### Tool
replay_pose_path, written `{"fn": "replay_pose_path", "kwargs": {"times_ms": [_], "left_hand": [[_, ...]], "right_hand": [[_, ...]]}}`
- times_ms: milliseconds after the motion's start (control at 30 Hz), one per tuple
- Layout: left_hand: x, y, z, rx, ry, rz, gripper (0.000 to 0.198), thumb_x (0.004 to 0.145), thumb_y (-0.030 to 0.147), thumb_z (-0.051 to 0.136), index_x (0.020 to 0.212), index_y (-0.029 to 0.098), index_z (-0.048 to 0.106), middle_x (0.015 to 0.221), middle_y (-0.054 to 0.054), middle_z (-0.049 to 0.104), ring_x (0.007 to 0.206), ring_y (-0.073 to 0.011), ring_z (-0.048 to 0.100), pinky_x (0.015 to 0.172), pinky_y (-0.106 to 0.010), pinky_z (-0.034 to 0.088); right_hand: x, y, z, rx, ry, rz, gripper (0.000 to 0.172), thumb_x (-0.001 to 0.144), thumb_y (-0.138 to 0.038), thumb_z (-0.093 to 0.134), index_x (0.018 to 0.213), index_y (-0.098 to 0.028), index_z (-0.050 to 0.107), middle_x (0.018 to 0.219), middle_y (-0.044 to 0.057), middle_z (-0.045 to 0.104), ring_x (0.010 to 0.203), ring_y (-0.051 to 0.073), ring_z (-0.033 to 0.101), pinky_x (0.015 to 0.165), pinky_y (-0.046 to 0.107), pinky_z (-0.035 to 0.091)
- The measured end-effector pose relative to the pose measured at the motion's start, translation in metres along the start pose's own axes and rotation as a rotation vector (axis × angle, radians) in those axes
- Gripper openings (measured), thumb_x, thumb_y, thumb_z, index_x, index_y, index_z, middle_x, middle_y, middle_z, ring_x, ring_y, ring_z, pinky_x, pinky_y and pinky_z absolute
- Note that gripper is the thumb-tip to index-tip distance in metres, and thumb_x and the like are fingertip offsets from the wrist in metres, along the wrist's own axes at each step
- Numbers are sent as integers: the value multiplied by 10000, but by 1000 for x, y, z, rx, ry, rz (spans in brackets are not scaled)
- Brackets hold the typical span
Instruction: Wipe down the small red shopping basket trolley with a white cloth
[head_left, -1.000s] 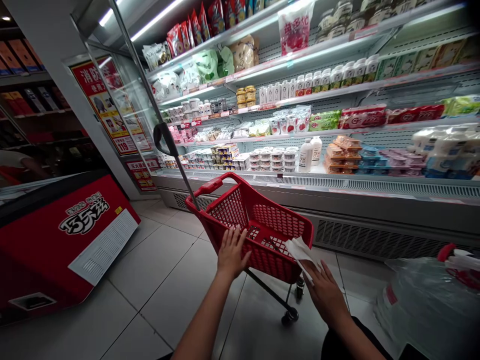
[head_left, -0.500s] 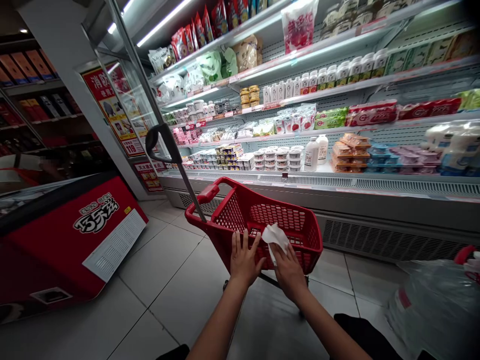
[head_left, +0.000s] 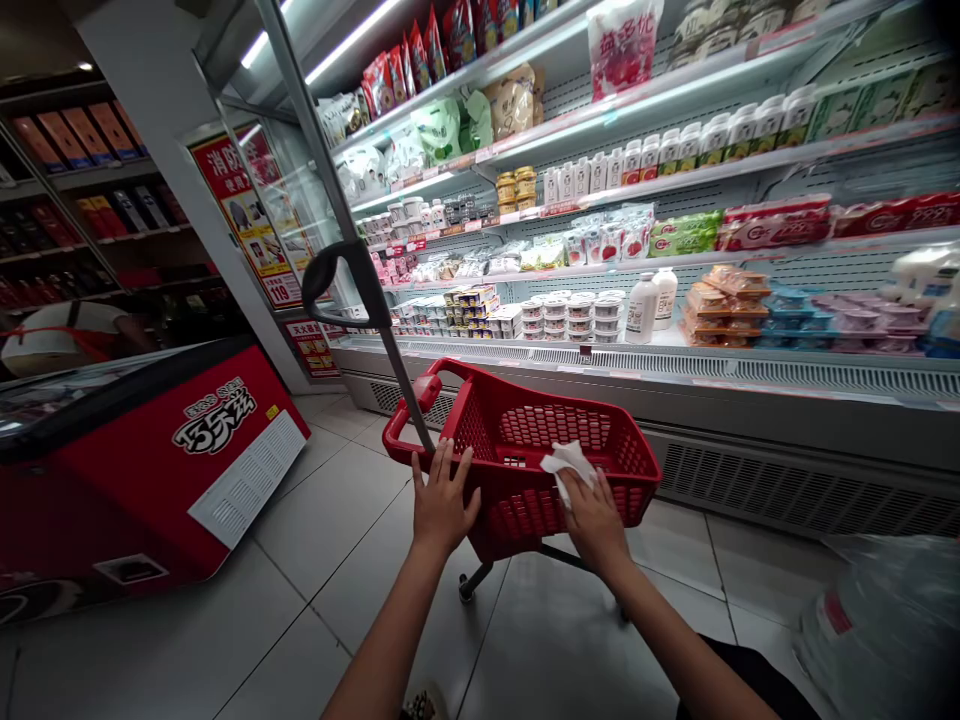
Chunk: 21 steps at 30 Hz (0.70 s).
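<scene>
A red plastic shopping basket (head_left: 529,505) sits on a wheeled cart frame with a grey upright pole and a black handle (head_left: 341,290). My left hand (head_left: 441,505) lies open with fingers spread against the near side, close to the rim and the foot of the pole. In my right hand (head_left: 596,512) is a crumpled white tissue (head_left: 568,463), pressed on the near rim towards the basket's right end. Part of the tissue is hidden under the fingers. Through the grid, the inside of the basket shows no goods.
Beyond the cart stands a lit refrigerated shelf (head_left: 675,380) stocked with yogurts and drinks. A red chest freezer (head_left: 172,480) is at the left, with a person's clothed body (head_left: 67,330) behind it. Wrapped clear bottles (head_left: 885,620) stand on the floor at right.
My left hand has slid left along the basket side towards the pole, apart from the right hand. The right hand and tissue have shifted slightly right along the rim.
</scene>
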<state>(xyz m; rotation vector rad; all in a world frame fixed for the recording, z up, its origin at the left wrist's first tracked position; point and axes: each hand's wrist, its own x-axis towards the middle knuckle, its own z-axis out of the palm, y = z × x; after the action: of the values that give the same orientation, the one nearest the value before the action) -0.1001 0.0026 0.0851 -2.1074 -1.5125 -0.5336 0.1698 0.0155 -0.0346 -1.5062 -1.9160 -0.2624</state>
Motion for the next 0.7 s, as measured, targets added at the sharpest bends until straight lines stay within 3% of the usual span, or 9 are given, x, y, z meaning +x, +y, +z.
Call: {"fn": "replay_pose_path", "kwargs": {"times_ms": [133,233,333,467,600,700], "left_hand": [[-1,11,-4,-19,-25,29,817,872,198,575,1632,223,276,1653,-88,379,1562,-275,275,1313,-506,123],[-2,10,-4,-8,-9,37,842,908,139,490,1660,161,113,1662,-90,365,1562,-237,276,1314,-468,145],[-3,7,0,9,24,33,806,951,122,415,1657,118,27,1659,-111,367,1552,-229,301,1304,-456,185],[-7,6,0,-24,48,17,928,857,74,459,1657,134,-8,1644,-104,397,1549,-244,308,1303,-474,197],[-8,9,-4,-22,45,-1,1019,791,42,472,1655,154,-56,1640,-100,404,1545,-242,318,1303,-473,207],[-8,12,-6,-16,53,-16,1016,806,42,468,1654,163,-78,1637,-104,408,1538,-248,334,1302,-479,212]], "right_hand": [[37,-75,2,122,-83,-131,602,986,-207,393,1587,-164,390,1553,80,524,1501,298,356,1280,518,179],[60,-128,-3,219,-116,-209,599,997,-200,373,1592,-129,371,1612,77,450,1532,259,301,1298,480,139],[71,-148,-6,285,-108,-262,585,1012,-210,357,1590,-124,370,1629,69,423,1528,230,316,1303,467,116],[63,-119,-5,266,-78,-288,595,1000,-208,394,1594,-168,377,1591,65,482,1486,233,391,1295,476,148],[40,-50,-7,144,-55,-215,617,1002,-210,397,1616,-239,343,1535,39,552,1392,239,509,1288,473,172],[21,2,-11,44,-41,-134,575,1030,-254,362,1606,-265,364,1509,26,578,1388,248,516,1281,501,178]]}}
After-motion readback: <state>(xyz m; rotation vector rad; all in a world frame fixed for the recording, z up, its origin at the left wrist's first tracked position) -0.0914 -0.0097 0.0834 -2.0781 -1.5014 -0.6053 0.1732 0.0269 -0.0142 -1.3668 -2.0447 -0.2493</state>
